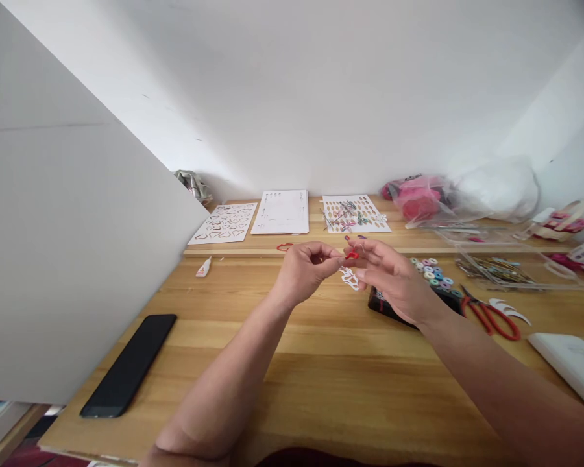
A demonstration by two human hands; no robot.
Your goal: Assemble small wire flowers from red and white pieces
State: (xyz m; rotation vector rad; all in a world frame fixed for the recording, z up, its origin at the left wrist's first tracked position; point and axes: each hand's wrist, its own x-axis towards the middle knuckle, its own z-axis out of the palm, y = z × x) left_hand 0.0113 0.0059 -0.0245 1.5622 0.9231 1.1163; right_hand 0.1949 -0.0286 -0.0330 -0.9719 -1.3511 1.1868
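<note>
A small red looped piece (352, 255), which looks like wound thread, is between my two hands above the table. My left hand (307, 271) is closed, thumb and forefinger pinching its left end. My right hand (394, 280) curls its fingers around the other side, the thumb a little lower; its exact grip is partly hidden. Just under the fingertips shows a white cut-out shape (350, 278); I cannot tell whether it touches the right hand. Beneath my right wrist lies a black case (388, 309), with several thread spools (433, 272) beside it.
Red-handled pliers (491, 314) and a white box (571, 366) lie right. A clear plastic tray (540, 275) holds thin metal pieces. Pattern sheets (281, 217) rest on the raised back ledge. A black phone (129, 366) and small glue bottle (204, 267) lie left, near a grey panel (78, 227).
</note>
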